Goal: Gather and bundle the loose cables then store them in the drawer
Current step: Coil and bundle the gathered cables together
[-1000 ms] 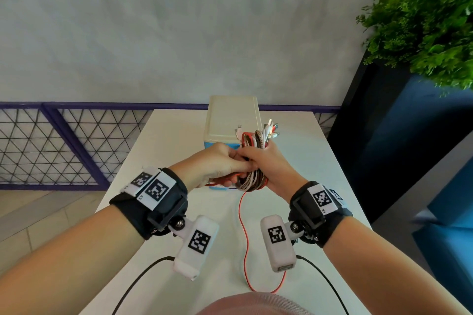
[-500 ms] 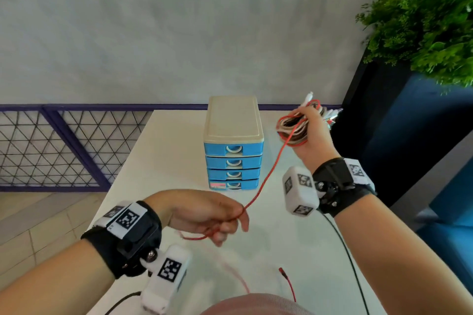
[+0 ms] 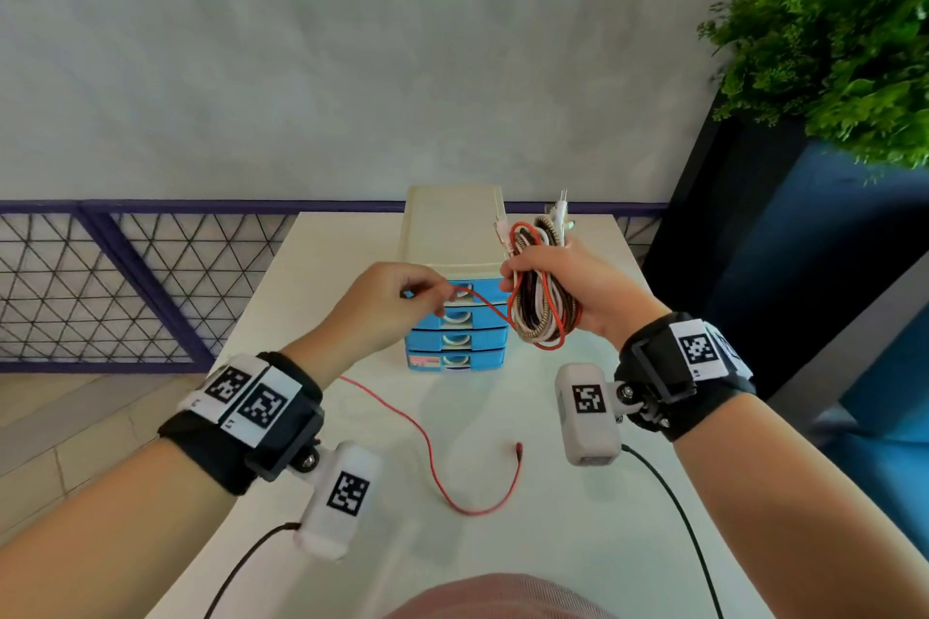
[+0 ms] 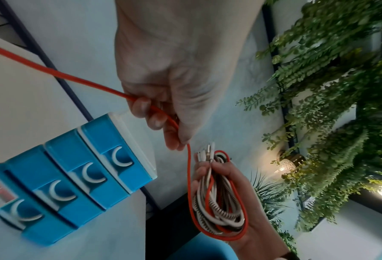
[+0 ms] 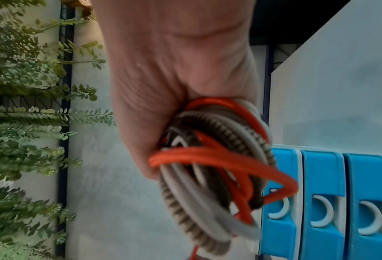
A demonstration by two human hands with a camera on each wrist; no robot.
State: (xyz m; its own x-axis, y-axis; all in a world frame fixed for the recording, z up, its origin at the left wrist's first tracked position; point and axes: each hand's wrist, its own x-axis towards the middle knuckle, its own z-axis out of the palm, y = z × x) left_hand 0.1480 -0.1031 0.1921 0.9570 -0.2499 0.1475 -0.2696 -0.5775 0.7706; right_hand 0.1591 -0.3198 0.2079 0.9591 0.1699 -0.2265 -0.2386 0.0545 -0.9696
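Observation:
My right hand grips a coiled bundle of cables, red, white and braided brown, held upright beside the drawer unit. Plug ends stick out above the fist. In the right wrist view the cable bundle fills the fist. My left hand pinches the loose red cable just left of the bundle; the red cable runs through its fingertips. Its tail loops over the white table down to a red plug end. The small drawer unit has blue drawers, all closed.
The white table is narrow, with a purple mesh railing beyond its left edge. A dark planter with a green plant stands at the right. Black wrist-camera leads trail over the table near me.
My left hand rose from low over the table to the drawer unit's top, sliding along the red cable. My right hand brought the bundle down and left, closer to the left hand.

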